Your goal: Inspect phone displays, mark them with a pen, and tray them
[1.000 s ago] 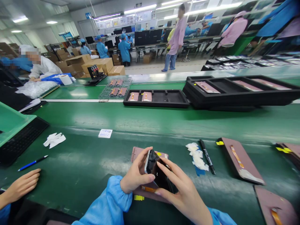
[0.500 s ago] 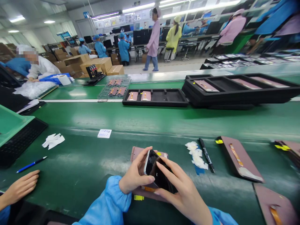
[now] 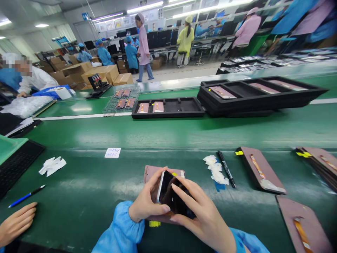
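A smartphone (image 3: 168, 188) with a dark glossy screen and a silver edge is tilted between my two hands. My left hand (image 3: 145, 203) grips its left side, thumb along the near edge. My right hand (image 3: 206, 214) holds the right side, with a fingertip on the screen and the thumb at the near edge. Beneath the phone lies a mauve display panel (image 3: 151, 170), mostly covered by my hands. Yellow tape (image 3: 154, 224) sticks out at its near side.
On the right lie mauve panels with orange ribbon cables (image 3: 263, 168), a black marker (image 3: 226, 169) and white scraps (image 3: 216, 170). Black foam trays (image 3: 168, 114) stand farther back. A label (image 3: 112, 153), a blue pen (image 3: 26, 196) and another person's hand (image 3: 18, 225) are at left.
The whole view has shifted slightly, with the bench things now farther left. Both hands keep their hold on the phone. In the background, a person in pink has walked left.
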Available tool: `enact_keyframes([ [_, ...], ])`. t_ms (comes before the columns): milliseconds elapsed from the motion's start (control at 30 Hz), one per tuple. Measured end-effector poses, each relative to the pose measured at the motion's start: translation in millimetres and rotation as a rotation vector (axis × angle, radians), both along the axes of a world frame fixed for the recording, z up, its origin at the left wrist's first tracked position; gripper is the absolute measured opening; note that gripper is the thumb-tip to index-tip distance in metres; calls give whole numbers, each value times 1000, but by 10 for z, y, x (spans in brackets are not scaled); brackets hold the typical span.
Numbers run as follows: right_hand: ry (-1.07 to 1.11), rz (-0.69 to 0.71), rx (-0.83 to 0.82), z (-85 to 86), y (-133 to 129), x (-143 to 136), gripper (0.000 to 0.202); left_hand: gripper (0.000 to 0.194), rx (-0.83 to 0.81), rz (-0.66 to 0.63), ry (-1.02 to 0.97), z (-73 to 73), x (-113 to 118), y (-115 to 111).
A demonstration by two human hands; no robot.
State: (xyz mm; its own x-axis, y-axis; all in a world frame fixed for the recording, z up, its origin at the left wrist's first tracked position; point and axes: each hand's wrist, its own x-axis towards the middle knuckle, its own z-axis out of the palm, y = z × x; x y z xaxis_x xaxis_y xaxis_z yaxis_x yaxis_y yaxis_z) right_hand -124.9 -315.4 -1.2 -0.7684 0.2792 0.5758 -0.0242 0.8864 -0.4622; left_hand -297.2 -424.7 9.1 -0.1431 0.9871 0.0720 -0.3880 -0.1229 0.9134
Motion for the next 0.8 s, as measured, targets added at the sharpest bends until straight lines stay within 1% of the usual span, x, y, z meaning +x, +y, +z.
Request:
enact_keyframes([
  [200,13,11,-12,20,-6,6,59,81,-8,2,-3,-24,-10,-22],
  [367,13,27,-17,48,-6,-1,61,85,-17,-14,-3,-58,-29,-29],
  [533,32,23,-10,72,4,-6,61,84,-22,-25,-12,-50,-37,-26],
  [700,38,-2,5,80,18,1,74,85,-54,-11,-80,-73,-23,-29],
  [800,27,-22,34,83,15,3,73,89,-78,15,-95,-96,-8,-36],
])
